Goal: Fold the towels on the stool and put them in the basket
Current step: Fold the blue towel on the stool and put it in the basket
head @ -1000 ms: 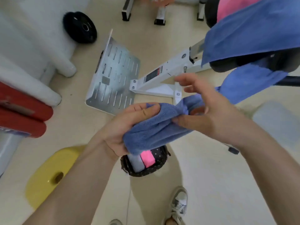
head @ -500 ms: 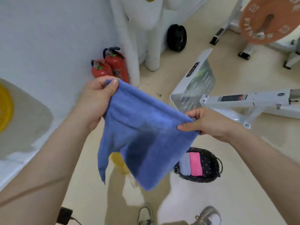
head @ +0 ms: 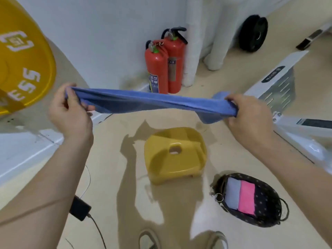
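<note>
Got the blue towel stretched out flat between both hands, up in the air over the yellow stool, which sits on the floor right below. My left hand has its grip clamped on one end, pinching the bunched edge. My right hand has its grip clamped round the other end, with a bit of cloth hanging under it. The basket (dark dotted fabric) is on the floor just right of the stool, not touching it. It's got a folded grey-blue towel and a pink towel side by side inside. Two red fire extinguishers stand against the wall behind. A big yellow weight plate is off to my left.
</note>
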The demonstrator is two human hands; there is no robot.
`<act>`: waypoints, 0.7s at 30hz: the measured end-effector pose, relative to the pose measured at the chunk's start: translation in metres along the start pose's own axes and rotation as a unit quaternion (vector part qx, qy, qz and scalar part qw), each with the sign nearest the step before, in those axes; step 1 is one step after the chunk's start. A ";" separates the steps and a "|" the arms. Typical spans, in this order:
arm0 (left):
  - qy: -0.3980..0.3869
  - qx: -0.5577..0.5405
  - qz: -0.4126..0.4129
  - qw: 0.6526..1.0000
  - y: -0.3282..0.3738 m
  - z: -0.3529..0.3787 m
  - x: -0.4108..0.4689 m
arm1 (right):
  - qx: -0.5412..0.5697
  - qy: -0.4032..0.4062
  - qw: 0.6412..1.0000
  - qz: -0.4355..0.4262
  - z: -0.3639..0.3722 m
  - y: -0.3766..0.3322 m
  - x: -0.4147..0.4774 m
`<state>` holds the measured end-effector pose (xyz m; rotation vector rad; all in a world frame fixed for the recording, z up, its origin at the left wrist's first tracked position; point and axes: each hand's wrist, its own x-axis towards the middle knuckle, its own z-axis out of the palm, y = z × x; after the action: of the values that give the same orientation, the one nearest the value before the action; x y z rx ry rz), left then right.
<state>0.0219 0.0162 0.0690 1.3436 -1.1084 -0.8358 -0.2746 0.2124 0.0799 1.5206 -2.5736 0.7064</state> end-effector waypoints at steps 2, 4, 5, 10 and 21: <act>-0.001 0.010 -0.053 0.999 -0.052 -0.003 -0.014 | -0.035 -0.025 0.998 -0.036 0.047 0.035 -0.025; 0.005 0.025 -0.078 0.997 -0.109 -0.009 -0.026 | -0.068 -0.065 0.994 -0.061 0.100 0.073 -0.055; 0.004 0.027 -0.085 0.996 -0.139 -0.014 -0.032 | -0.079 -0.088 0.990 -0.078 0.128 0.091 -0.072; -0.067 0.089 -0.158 0.981 -0.275 -0.039 -0.042 | -0.192 -0.279 0.935 -0.109 0.245 0.172 -0.131; -0.369 0.153 -0.262 0.878 -0.348 0.017 -0.008 | -0.015 -0.608 0.767 0.203 0.308 0.197 -0.093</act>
<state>0.0506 -0.0136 -0.2772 1.6762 -1.5253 -1.7306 -0.3418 0.2380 -0.2905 1.7356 -3.8134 -0.6472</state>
